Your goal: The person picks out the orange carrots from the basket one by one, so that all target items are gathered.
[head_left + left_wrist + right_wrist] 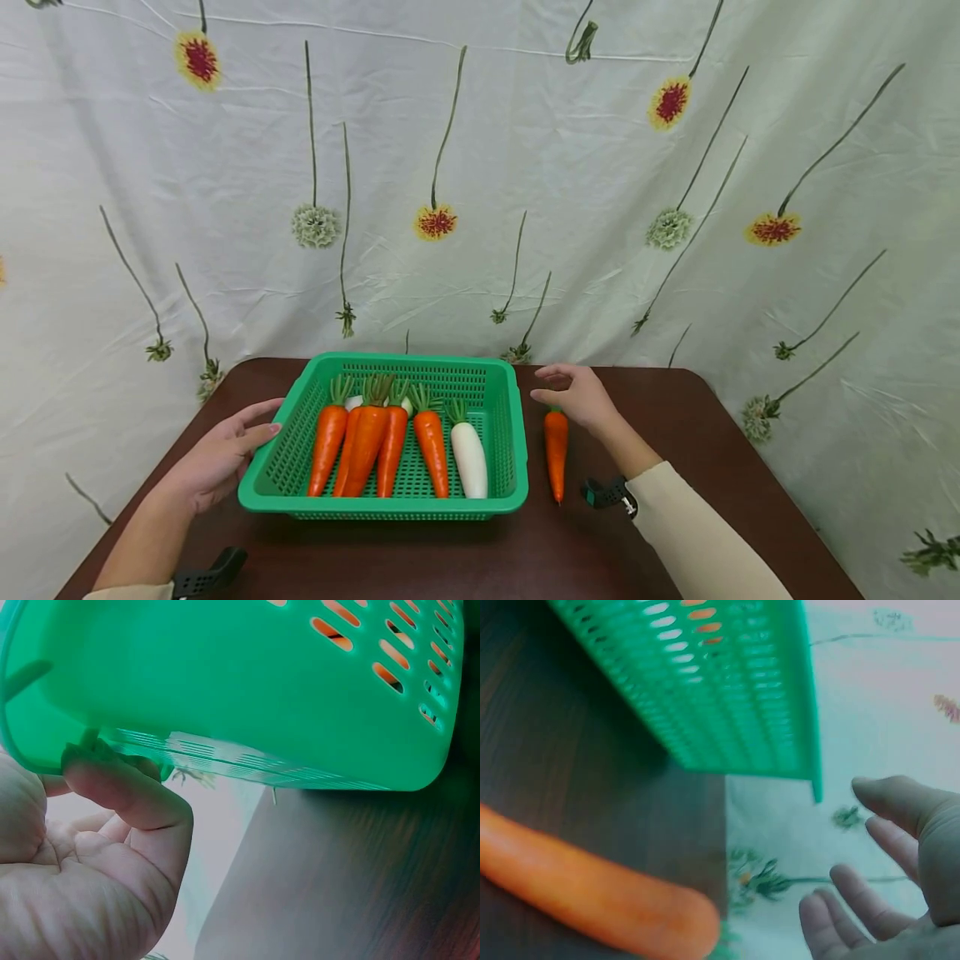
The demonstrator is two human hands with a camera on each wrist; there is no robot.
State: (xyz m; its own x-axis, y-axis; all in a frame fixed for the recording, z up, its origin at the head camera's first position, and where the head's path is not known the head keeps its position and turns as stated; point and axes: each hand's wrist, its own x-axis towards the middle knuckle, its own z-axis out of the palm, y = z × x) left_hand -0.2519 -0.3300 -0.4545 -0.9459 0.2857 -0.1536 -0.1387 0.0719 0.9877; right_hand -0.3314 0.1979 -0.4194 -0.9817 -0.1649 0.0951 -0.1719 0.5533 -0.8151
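A green plastic basket (517,467) stands on the table with several orange carrots (431,450) and a white radish (469,460) in it. Other white vegetables are mostly hidden behind the carrots. My left hand (217,454) grips the basket's left rim, thumb on top. In the left wrist view, bent fingers (142,791) meet the rim. Right of the basket, one loose carrot (556,450) lies on the tabletop, its tip toward me. Just above its leafy end is my right hand (577,398), fingers loosely bent and holding nothing, apart from the basket in the right wrist view.
The dark brown table (675,433) has rounded far corners. Behind it hangs a white cloth (480,167) printed with flowers. Dark straps (611,496) are on both wrists, near light sleeves (697,525).
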